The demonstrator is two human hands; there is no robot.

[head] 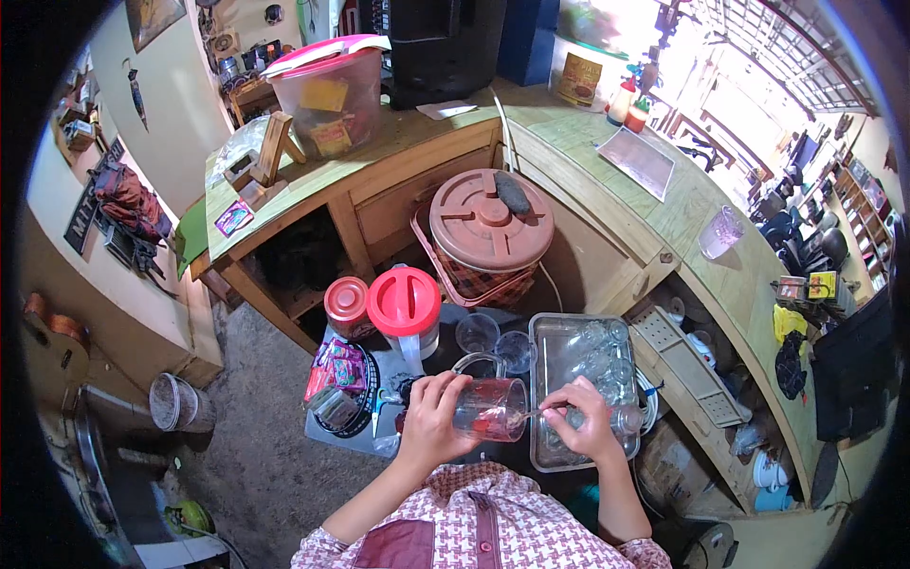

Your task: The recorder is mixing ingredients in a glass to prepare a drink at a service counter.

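Observation:
My left hand (434, 423) grips a transparent glass mug (494, 405), tipped on its side with its mouth towards the right. Some red shows in or through the glass; what it is I cannot tell. Between the fingers of my right hand (584, 421) is a thin spoon-like utensil (530, 415), its far end at the mug's mouth. Below that hand is a transparent plastic tray (540, 459) holding several glass vessels (593, 348). Two transparent cups (478, 333) stand behind the mug, near a pitcher with a red lid (404, 302).
Left of the mug are scissors (379, 412), purple sachets (348, 370) and a red-lidded jar (347, 302). Beyond stands a large lidded container (490, 227) with a dark stone-like object (512, 192) on top. A wooden counter (569, 135) curves around the back and right.

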